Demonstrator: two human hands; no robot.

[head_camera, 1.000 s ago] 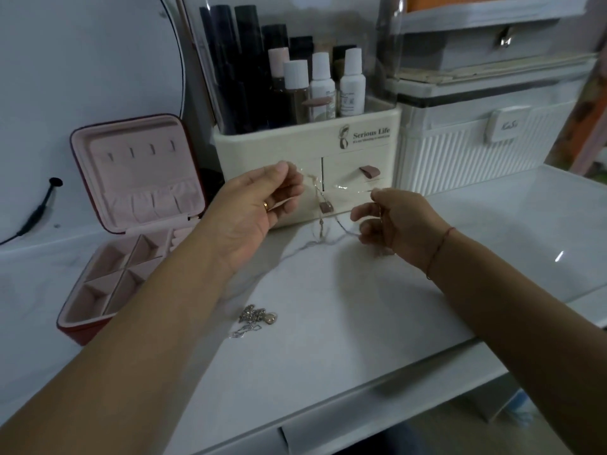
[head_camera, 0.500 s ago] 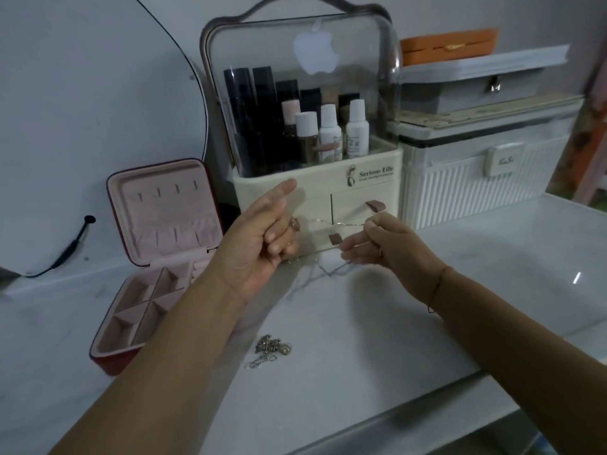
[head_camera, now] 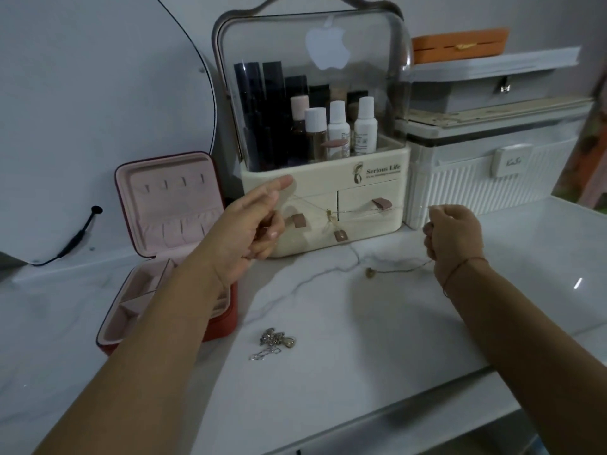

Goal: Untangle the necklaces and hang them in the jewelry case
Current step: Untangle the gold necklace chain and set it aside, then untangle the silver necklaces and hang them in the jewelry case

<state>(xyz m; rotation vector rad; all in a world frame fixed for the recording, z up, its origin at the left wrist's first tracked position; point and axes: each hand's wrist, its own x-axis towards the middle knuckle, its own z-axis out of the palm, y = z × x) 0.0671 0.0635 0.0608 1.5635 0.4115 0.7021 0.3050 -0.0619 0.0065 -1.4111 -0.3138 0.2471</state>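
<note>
A thin gold necklace chain [head_camera: 354, 212] is stretched in the air between my hands, with a small knot or pendant near its middle. My left hand [head_camera: 253, 224] pinches one end in front of the cosmetics organiser. My right hand [head_camera: 451, 234] grips the other end, and a second strand with a small round pendant [head_camera: 370, 272] trails from it onto the marble top. The red jewelry case [head_camera: 170, 244] stands open at the left, its pink lid showing a row of hooks. A tangled silver necklace pile [head_camera: 274, 343] lies on the table near me.
A cream cosmetics organiser [head_camera: 325, 192] with a clear dome and bottles stands behind the chain. A white ribbed box [head_camera: 492, 178] with grey and orange boxes stacked on it sits to the right. A round mirror [head_camera: 98, 110] leans at the back left. The table edge runs along the front.
My hands have moved apart, pulling the gold chain out long. A strand with a pendant now hangs from my right hand onto the table. The camera has tilted up.
</note>
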